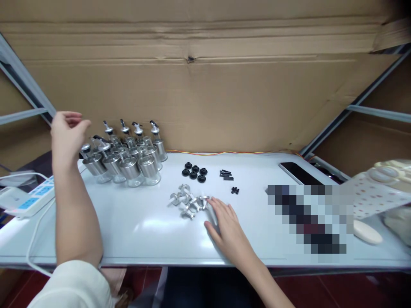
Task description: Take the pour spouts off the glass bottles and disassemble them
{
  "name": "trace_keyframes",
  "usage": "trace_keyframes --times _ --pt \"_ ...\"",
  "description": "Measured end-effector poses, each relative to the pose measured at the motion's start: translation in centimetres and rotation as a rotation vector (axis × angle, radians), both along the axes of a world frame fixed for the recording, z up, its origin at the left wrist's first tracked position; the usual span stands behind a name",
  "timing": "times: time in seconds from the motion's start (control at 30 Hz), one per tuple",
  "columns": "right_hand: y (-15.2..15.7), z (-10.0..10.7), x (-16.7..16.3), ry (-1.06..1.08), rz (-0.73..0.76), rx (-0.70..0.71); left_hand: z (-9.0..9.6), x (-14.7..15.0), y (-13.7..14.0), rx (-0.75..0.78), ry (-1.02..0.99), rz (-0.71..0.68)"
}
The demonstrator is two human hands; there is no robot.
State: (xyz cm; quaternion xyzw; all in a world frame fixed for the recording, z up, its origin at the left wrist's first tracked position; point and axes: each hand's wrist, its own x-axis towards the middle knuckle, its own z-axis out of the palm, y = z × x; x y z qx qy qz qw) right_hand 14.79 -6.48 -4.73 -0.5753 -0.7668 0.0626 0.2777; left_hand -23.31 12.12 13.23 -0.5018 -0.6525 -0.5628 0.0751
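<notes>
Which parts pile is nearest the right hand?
The silver pieces: the right hand reaches their edge; the black discs, black strips and black beads lie clear of it.

The worktop (pixel 154 239) is smooth and glossy. Toward its back left corner, glass bottles (pixel 130 167) wear satiny metal sleeves (pixel 148 165); pourer tops (pixel 193 202) shine like metal, black stoppers (pixel 193 175) look rubbery, and cardboard (pixel 224 102) behind the back edge is matt, creased.
</notes>
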Motion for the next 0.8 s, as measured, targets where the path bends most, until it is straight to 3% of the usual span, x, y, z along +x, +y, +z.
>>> trace_keyframes --times 0.17,0.27,0.4,0.57,0.7,0.8 --pt "-0.1 -0.4 0.1 0.022 -0.024 0.045 -0.2 0.4 -1.0 -0.508 0.244 -0.158" --pt "-0.1 -0.2 0.2 0.018 -0.025 0.03 0.3 0.1 -1.7 -0.696 0.354 -0.188" --pt "-0.2 0.1 0.2 0.015 -0.028 -0.001 1.7 1.1 -3.9 -0.812 0.473 -0.083" --pt "-0.3 0.4 0.2 0.034 -0.025 -0.024 3.3 4.0 -7.5 -0.948 0.552 -0.073" --pt "-0.3 0.3 0.3 0.092 -0.024 -0.029 3.9 6.4 -9.7 -0.956 0.662 -0.075" --pt "-0.2 0.1 0.4 0.205 -0.096 0.027 3.7 7.9 -11.6 -0.892 0.76 -0.26"
